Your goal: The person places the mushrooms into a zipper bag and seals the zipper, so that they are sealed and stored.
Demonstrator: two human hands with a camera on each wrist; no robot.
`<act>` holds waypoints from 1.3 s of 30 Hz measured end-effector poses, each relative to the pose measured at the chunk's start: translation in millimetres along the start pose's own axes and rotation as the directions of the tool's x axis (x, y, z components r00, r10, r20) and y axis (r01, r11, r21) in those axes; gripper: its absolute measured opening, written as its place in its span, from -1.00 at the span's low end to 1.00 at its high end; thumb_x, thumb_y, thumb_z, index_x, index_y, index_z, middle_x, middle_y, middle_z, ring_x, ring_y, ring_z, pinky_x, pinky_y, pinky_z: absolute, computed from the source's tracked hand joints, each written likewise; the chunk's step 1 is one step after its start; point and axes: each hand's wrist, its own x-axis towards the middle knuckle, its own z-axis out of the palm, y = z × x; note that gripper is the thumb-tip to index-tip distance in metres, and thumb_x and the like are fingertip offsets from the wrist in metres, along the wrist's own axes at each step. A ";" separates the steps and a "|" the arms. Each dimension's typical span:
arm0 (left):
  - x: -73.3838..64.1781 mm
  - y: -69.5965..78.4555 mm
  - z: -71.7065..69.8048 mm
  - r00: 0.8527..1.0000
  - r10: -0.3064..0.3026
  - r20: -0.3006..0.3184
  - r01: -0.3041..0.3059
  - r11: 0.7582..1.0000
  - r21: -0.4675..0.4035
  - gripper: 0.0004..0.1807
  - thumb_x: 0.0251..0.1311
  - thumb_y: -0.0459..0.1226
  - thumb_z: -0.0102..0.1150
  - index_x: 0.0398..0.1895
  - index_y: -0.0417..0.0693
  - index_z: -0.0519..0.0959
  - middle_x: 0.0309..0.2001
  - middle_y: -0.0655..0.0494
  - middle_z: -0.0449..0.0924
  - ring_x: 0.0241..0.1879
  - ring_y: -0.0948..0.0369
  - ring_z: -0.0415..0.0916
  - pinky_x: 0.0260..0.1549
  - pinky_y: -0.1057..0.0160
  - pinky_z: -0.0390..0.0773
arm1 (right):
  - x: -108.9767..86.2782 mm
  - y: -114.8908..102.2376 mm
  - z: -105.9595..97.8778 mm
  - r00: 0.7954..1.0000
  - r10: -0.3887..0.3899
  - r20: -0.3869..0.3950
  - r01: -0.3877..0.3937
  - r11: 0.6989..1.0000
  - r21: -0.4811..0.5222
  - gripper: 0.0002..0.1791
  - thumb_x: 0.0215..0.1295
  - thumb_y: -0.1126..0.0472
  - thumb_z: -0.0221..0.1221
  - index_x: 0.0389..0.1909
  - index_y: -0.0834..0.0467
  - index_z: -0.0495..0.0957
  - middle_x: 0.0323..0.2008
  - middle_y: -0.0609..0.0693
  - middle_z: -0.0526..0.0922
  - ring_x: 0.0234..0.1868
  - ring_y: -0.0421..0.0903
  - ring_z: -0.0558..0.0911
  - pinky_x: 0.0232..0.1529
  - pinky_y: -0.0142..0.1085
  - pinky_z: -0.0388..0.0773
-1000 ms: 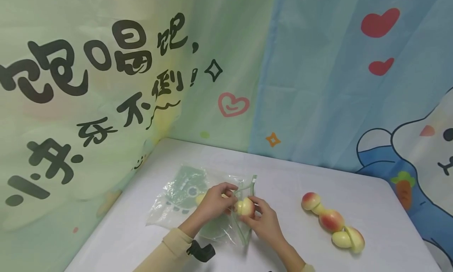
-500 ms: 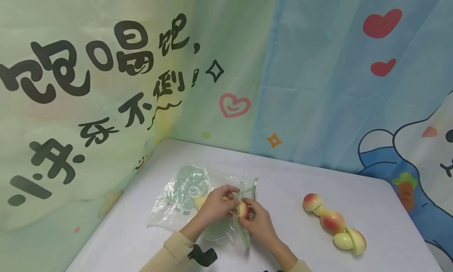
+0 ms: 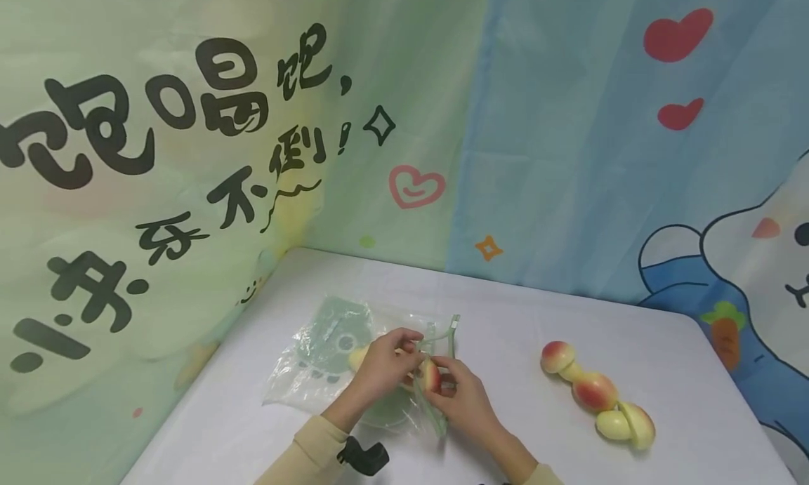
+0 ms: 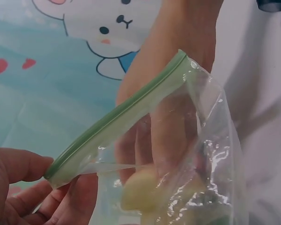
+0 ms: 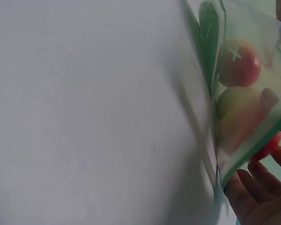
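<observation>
A clear zip bag (image 3: 297, 380) with a green zip edge (image 4: 117, 115) lies on the table. At its mouth, my left hand (image 3: 384, 366) pinches the zip edge between thumb and fingers. My right hand (image 3: 468, 397) holds a red-and-yellow toy mushroom (image 3: 432, 377) at the opening, its red cap towards the palm; its stem is hidden in the head view. Through the film, the left wrist view gives a pale yellow piece (image 4: 141, 190) by the right fingers. Another yellow piece (image 3: 357, 359) lies deeper in the bag. A red round cap (image 5: 240, 64) shows through the film in the right wrist view.
Three similar toy mushrooms lie in a slanting row to the right: one farther back (image 3: 558, 358), one in the middle (image 3: 594, 391), one nearer (image 3: 637, 424). A black wrist mount (image 3: 364, 457) sits on the left sleeve. A printed curtain (image 3: 537, 155) hangs behind the white table (image 3: 505, 316).
My right hand has shifted slightly left and turned the mushroom, so its pale stem has gone from sight and the red cap shows. The left hand keeps its hold on the bag edge.
</observation>
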 end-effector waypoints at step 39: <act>5.0 -17.3 0.8 0.969 0.209 -0.133 -0.169 0.950 0.261 -0.73 0.16 -0.34 0.23 -0.05 -0.11 0.62 -0.35 0.18 0.59 -0.47 0.36 0.50 -0.53 0.40 0.49 | -73.7 10.9 -176.6 0.843 0.224 -0.488 -0.384 0.887 -0.256 -0.40 0.20 0.06 0.36 0.23 0.17 0.46 0.16 0.18 0.50 0.13 0.15 0.53 0.02 -0.37 0.58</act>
